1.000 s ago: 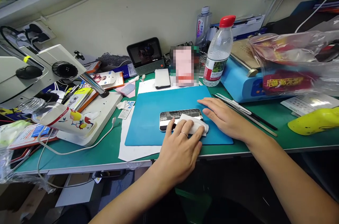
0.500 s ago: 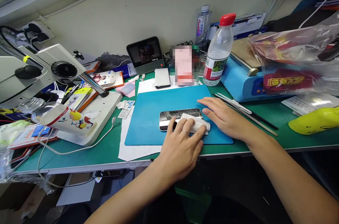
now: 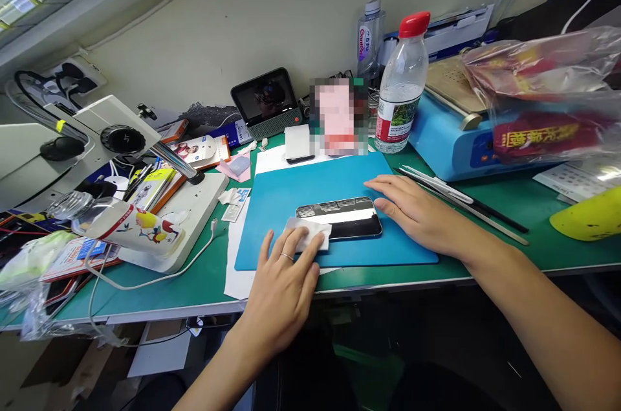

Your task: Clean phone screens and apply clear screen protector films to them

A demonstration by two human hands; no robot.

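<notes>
Phone (image 3: 356, 226) lay glossy side up on blue mat (image 3: 272, 191). Right hand (image 3: 420, 209), apparently empty, fingers extended, rested beside phone's right end; contact unclear. Left hand (image 3: 283, 285) held white wipe (image 3: 313, 228) under fingertips, against phone's left end. Phone looked rigid, light, slick, glass likely fragile; best taken by long edges. Wipe seemed soft, thin. Smallest: ring (image 3: 286, 256) on left hand.

Held a wipe (image 3: 313, 228) under the left hand (image 3: 280, 291), over the left end of a phone (image 3: 356, 222) lying glossy face up on a mat (image 3: 330, 179). Rested the right hand (image 3: 413, 210) on the mat beside the phone's other end, with tools (image 3: 466, 199) just to the right. Had a bottle (image 3: 402, 84) standing farther back, just beside a machine (image 3: 441, 145), and a jar (image 3: 138, 230) well off to the left.
</notes>
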